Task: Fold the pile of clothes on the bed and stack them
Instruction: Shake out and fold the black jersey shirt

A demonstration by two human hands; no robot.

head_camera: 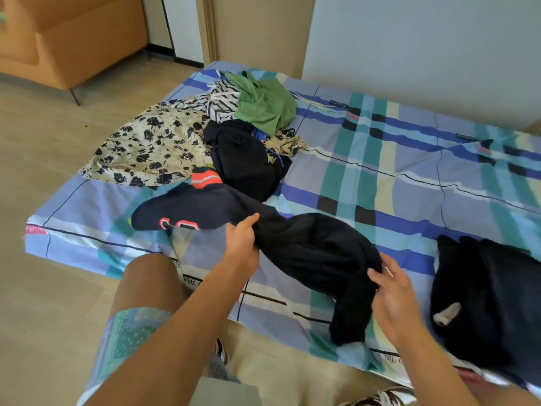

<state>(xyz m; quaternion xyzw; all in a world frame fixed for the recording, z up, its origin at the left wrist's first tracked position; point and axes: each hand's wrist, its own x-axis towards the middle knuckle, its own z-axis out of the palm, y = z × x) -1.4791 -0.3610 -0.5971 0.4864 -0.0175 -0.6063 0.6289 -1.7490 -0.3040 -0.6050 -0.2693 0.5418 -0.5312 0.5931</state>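
Observation:
A crumpled black garment (319, 253) lies across the near part of the bed (409, 177). My left hand (241, 240) pinches its upper left end, and my right hand (390, 291) grips its lower right part. Touching it on the left is a navy garment (187, 210) with red and white trim. Farther back sits the unfolded pile: a floral cream piece (146, 148), a black piece (244, 162), a striped piece (218, 102) and a green piece (265, 104). A dark folded garment (491, 300) rests at the near right.
The bed has a blue, teal and yellow plaid sheet, with bare sheet in its middle and far right. An orange sofa (67, 39) stands on the wooden floor at far left. My knee (146, 288) is beside the bed's near edge. A wall runs behind the bed.

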